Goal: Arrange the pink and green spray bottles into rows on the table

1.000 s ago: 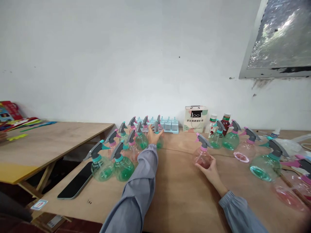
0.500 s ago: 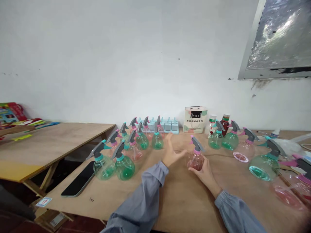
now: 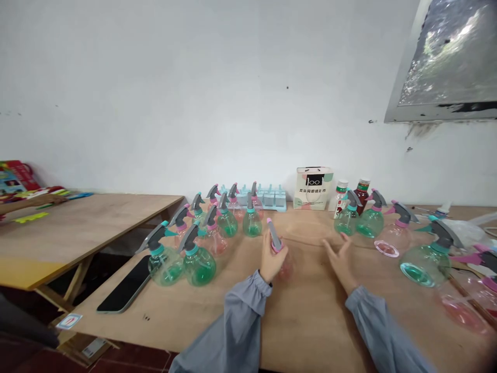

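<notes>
Fingers of my left hand (image 3: pixel 273 259) are wrapped round the neck of a pink spray bottle (image 3: pixel 286 268) with a grey and pink trigger head, near the middle of the table. Its lower body is partly blurred. My right hand (image 3: pixel 343 261) is held apart to the right, fingers spread, with nothing in it. Nearest to that hand stands a green spray bottle (image 3: pixel 345 221) with a grey and teal head. On the left, several green and pink spray bottles stand in a group, among them a green spray bottle (image 3: pixel 199 267) at the front.
A black phone (image 3: pixel 125 286) lies at the left edge of the wooden table (image 3: pixel 303 331). Pale blue moulds (image 3: pixel 274 199), a paper bag (image 3: pixel 311 189) and two labelled bottles stand along the wall. More spray bottles line the right. Another person's hand (image 3: pixel 48 199) shows over the left table.
The pink spray bottle has passed from my right hand to my left and moved left. My right hand has let go and opened.
</notes>
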The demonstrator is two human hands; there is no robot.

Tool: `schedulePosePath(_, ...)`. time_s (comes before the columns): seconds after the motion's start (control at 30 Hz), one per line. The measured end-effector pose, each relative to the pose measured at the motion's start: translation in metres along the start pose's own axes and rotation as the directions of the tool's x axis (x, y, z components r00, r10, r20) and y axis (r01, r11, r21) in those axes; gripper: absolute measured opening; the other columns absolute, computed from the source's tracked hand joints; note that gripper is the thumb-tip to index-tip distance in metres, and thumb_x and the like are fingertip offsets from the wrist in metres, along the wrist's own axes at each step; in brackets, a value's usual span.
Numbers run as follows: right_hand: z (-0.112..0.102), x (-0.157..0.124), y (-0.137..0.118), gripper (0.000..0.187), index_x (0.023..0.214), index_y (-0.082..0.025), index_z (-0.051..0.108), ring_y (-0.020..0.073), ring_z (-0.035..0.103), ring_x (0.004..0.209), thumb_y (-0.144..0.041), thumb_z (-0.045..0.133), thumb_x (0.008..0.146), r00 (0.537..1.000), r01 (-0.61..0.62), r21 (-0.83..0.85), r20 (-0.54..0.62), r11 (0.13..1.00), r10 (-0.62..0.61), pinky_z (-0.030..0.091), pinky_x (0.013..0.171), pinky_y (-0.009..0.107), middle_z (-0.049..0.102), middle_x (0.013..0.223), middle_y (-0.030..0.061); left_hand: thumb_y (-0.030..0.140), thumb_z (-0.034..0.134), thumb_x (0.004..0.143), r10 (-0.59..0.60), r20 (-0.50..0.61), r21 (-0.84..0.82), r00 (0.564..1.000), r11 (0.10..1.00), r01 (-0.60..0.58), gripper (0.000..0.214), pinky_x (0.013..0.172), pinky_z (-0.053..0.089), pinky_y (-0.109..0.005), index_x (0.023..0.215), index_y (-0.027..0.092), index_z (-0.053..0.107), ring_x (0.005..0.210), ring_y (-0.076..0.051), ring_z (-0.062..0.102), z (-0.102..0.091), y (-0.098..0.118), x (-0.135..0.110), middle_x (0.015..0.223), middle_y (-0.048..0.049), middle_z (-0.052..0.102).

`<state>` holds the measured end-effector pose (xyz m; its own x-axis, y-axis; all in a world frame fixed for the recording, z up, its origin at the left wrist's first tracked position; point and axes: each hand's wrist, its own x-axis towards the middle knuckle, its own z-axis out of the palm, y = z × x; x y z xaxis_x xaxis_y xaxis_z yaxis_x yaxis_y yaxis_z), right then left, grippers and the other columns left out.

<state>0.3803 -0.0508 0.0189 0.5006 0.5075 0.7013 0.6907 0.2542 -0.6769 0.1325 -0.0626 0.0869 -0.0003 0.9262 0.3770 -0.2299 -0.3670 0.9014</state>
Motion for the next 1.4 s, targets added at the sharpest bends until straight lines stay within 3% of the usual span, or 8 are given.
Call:
schedulePosePath(0.07, 0.003, 0.026, 0.014, 0.096, 0.134, -0.009, 0.041, 0.0396, 0.044, 0.129, -0.081, 0.056, 0.073, 0.976, -0.111, -0.062, -0.196, 0.992, 0.097, 0.034, 0.108, 0.058, 0.048, 0.134, 0.0253, 0.024, 0.078, 0.065, -0.003, -0.023, -0.006, 1.0, 1.0, 0.003, 0.06, 0.098, 0.05, -0.041, 0.12, 0.028, 0.058, 0.097, -0.02, 0.066, -0.004, 0.005, 0.002, 0.104, -0.0025, 0.063)
schedulePosePath(0.17, 0.011, 0.051, 0.028, 0.106, 0.134, -0.002, 0.039, 0.0433, 0.04, 0.132, -0.084, 0.055, 0.069, 0.926, -0.236, -0.092, -0.323, 0.967, 0.195, 0.029, 0.11, 0.059, 0.044, 0.137, 0.031, 0.034, 0.079, 0.066, -0.05, 0.052, -0.059, 0.997, 0.997, 0.053, 0.059, 0.087, 0.054, -0.038, 0.121, 0.023, 0.059, 0.083, -0.02, 0.069, -0.008, 0.015, 0.003, 0.094, -0.0026, 0.067)
schedulePosePath(0.37, 0.022, 0.069, 0.049, 0.115, 0.139, 0.003, 0.033, 0.047, 0.039, 0.133, -0.078, 0.065, 0.064, 0.898, -0.375, -0.164, -0.307, 0.912, 0.314, 0.028, 0.11, 0.058, 0.042, 0.141, 0.0361, 0.049, 0.078, 0.068, -0.176, 0.457, -0.214, 0.872, 0.93, 0.3, 0.053, 0.062, 0.053, -0.031, 0.11, 0.019, 0.066, 0.071, -0.018, 0.07, -0.013, 0.025, -0.001, 0.13, -0.0145, 0.063)
schedulePosePath(0.57, 0.022, 0.071, 0.058, 0.096, 0.142, -0.004, 0.031, 0.0442, 0.046, 0.124, -0.063, 0.066, 0.074, 0.899, -0.41, -0.214, -0.258, 0.886, 0.354, 0.034, 0.104, 0.058, 0.053, 0.132, 0.0286, 0.05, 0.067, 0.074, -0.16, 0.608, -0.239, 0.778, 0.897, 0.371, 0.048, 0.063, 0.054, -0.031, 0.112, 0.021, 0.068, 0.073, -0.021, 0.072, -0.017, 0.022, -0.002, 0.126, -0.0121, 0.067)
schedulePosePath(0.77, 0.026, 0.073, 0.058, 0.117, 0.144, 0.003, 0.027, 0.0492, 0.041, 0.129, -0.067, 0.075, 0.063, 0.919, -0.37, -0.275, -0.247, 0.888, 0.306, 0.034, 0.105, 0.059, 0.043, 0.141, 0.0359, 0.048, 0.068, 0.075, -0.127, 0.624, -0.263, 0.771, 0.895, 0.36, 0.045, 0.063, 0.053, -0.031, 0.107, 0.017, 0.067, 0.066, -0.017, 0.07, -0.018, 0.015, 0.002, 0.121, -0.0138, 0.068)
schedulePosePath(1.03, 0.024, 0.077, 0.053, 0.114, 0.145, 0.002, 0.029, 0.0461, 0.046, 0.126, -0.065, 0.075, 0.065, 0.92, -0.378, -0.278, -0.219, 0.883, 0.324, 0.035, 0.105, 0.056, 0.049, 0.138, 0.033, 0.048, 0.068, 0.072, -0.131, 0.593, -0.258, 0.794, 0.904, 0.341, 0.048, 0.084, 0.052, -0.039, 0.107, 0.017, 0.066, 0.061, -0.017, 0.068, -0.019, 0.023, 0.002, 0.113, -0.0135, 0.072)
schedulePosePath(1.27, -0.002, 0.022, 0.025, 0.117, 0.141, -0.005, 0.04, 0.0448, 0.048, 0.119, -0.078, 0.072, 0.055, 0.957, -0.29, -0.352, -0.107, 0.89, 0.269, 0.037, 0.097, 0.054, 0.051, 0.13, 0.03, 0.046, 0.073, 0.061, -0.155, 0.558, -0.305, 0.815, 0.876, 0.375, 0.044, 0.075, 0.053, -0.036, 0.095, 0.019, 0.066, 0.053, -0.015, 0.064, -0.019, 0.031, 0.001, 0.098, -0.0076, 0.075)
schedulePosePath(1.4, -0.015, -0.009, 0.013, 0.118, 0.138, -0.007, 0.043, 0.0435, 0.047, 0.116, -0.086, 0.064, 0.053, 0.969, -0.235, -0.353, -0.009, 0.906, 0.248, 0.038, 0.095, 0.054, 0.052, 0.123, 0.0267, 0.04, 0.072, 0.057, -0.303, 0.335, -0.353, 0.892, 0.837, 0.417, 0.032, 0.062, 0.048, -0.029, 0.077, 0.017, 0.061, 0.056, -0.015, 0.063, -0.019, 0.021, 0.005, 0.071, -0.0025, 0.068)
